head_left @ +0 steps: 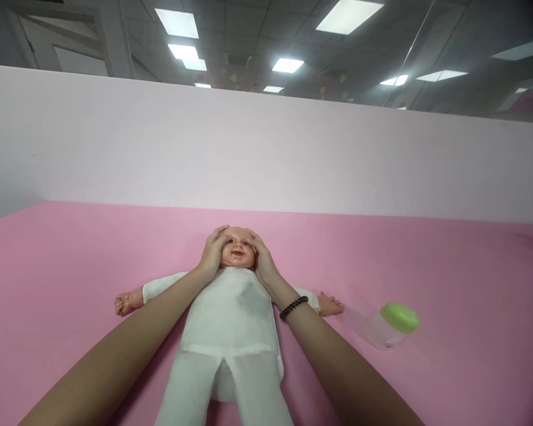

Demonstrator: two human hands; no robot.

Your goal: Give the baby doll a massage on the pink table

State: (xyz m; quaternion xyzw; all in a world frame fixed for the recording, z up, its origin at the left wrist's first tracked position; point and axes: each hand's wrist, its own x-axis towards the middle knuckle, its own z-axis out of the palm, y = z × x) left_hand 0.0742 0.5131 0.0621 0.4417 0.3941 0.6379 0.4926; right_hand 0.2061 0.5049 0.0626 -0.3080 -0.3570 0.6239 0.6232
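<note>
A baby doll (233, 310) in a white top and white trousers lies on its back with both arms spread out. My left hand (213, 249) is cupped against one side of its head, and the fingers curve over the temple by the eye. On the opposite side, my right hand (263, 255) holds the head in the same way, with fingertips at the brow. Between my palms the doll's mouth, nose and eyes show. A black coiled band (294, 307) circles my right wrist. The doll's feet lie outside the picture.
A pink padded surface (75, 254) lies under the doll. To the right of the doll's outstretched hand stands a clear container with a green lid (400, 318). A pale low wall (266, 154) runs along the back, with ceiling lights visible above it.
</note>
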